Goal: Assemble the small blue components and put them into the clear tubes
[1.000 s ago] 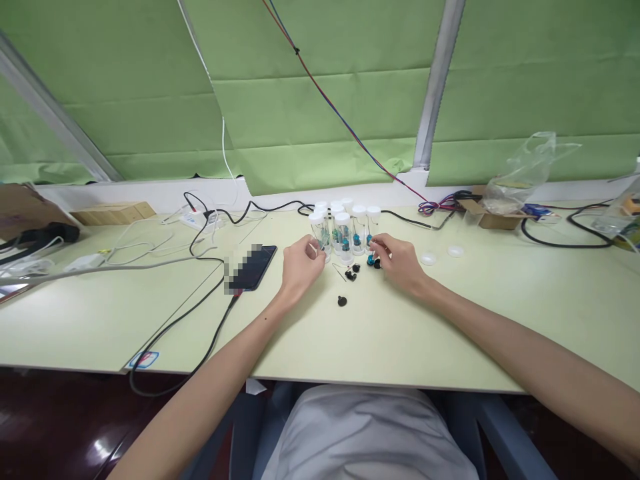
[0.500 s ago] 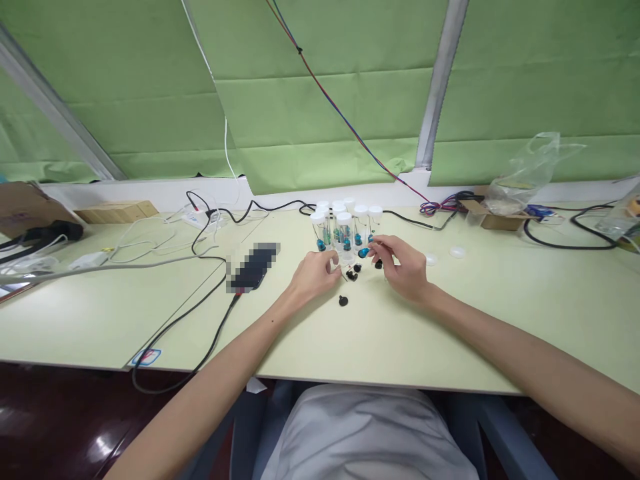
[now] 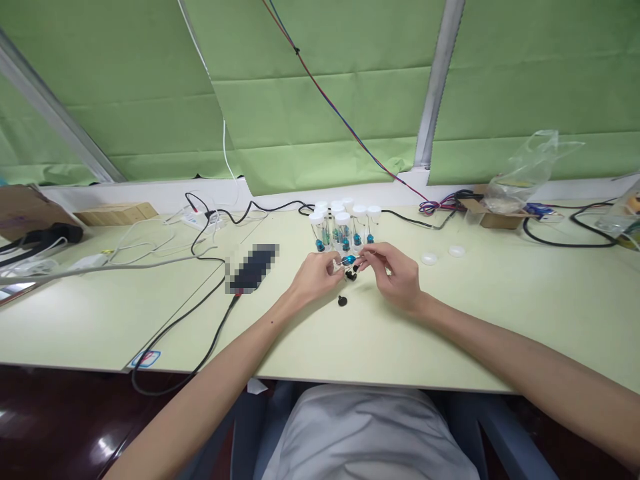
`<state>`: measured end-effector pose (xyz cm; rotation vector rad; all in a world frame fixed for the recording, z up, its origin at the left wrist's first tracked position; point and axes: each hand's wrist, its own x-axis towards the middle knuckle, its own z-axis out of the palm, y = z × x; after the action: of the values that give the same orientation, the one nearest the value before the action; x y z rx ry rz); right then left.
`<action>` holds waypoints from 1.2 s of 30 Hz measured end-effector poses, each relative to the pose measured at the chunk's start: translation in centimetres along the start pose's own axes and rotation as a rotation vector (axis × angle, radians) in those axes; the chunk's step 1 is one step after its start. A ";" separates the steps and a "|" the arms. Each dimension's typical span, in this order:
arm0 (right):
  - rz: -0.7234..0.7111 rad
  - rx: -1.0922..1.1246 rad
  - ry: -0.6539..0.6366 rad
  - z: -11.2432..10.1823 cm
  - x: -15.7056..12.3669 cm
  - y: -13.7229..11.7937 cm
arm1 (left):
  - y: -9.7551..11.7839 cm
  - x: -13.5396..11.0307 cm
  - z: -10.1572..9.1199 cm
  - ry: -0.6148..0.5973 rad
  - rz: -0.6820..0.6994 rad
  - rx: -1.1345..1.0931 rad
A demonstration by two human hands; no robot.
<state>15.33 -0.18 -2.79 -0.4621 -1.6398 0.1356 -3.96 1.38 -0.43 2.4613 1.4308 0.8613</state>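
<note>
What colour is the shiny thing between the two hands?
The shiny thing is blue, best seen in the head view.

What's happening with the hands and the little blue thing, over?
Left hand, right hand close together; exact grip unclear. Small blue piece between them. Black pieces nearby, white-capped tubes behind; neither seems in the way.

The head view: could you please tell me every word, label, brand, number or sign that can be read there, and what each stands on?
No text can be read with certainty.
Blue-edged sticker at the table edge: red mark inside, too small and blurred to read.
Phone: largely pixelated, nothing readable.
Small teal piece: no readable marking.
</note>
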 end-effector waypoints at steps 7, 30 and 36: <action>0.263 0.131 0.022 0.1 0.2 -0.4 | 0.3 0.1 -0.1 0.020 -0.036 0.026; 0.529 0.265 0.065 -0.1 1.1 -0.3 | 0.4 0.0 -0.1 0.043 -0.052 0.020; 0.503 0.283 0.015 -0.2 1.0 -0.4 | 0.4 0.1 -0.1 0.029 -0.066 0.032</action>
<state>15.36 -0.24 -1.68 -0.6454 -1.4319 0.7263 -3.69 1.20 -0.10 2.4193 1.5373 0.8705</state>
